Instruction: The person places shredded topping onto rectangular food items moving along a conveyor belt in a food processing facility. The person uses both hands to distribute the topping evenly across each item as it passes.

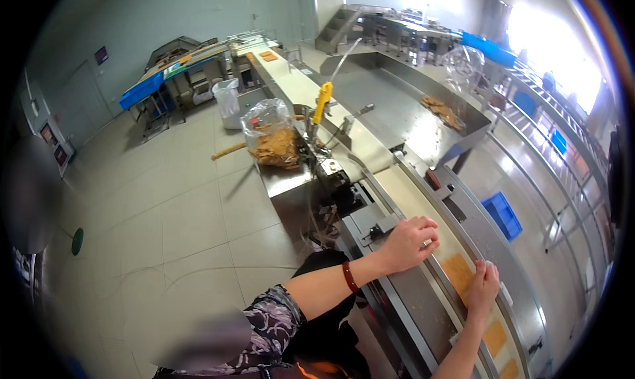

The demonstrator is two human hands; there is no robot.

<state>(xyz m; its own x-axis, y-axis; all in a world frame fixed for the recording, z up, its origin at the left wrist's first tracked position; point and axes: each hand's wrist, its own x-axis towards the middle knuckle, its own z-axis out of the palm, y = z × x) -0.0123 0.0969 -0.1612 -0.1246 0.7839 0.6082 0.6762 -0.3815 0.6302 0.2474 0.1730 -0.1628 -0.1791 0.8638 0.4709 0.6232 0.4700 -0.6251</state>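
My left hand point(411, 243), with a dark red band point(350, 277) on the wrist, is over the near rail of a narrow conveyor belt point(400, 184). Its fingers are curled inward, and whatever they might hold is hidden. Across the belt, at the far rail, my right hand point(483, 288) has its fingers bent together; I cannot make out anything in them. Between the two hands a flat orange-brown sheet point(458, 273) lies on the belt, close beside the right hand. More such pieces point(495, 339) lie on the belt nearer to me.
A clear bag of brown pieces point(275, 145) sits on a metal ledge left of the belt, near a yellow-handled tool point(322, 102). A wide steel tray point(403, 108) holds a brown heap point(442, 112). A blue crate point(502, 215) is on the floor at right.
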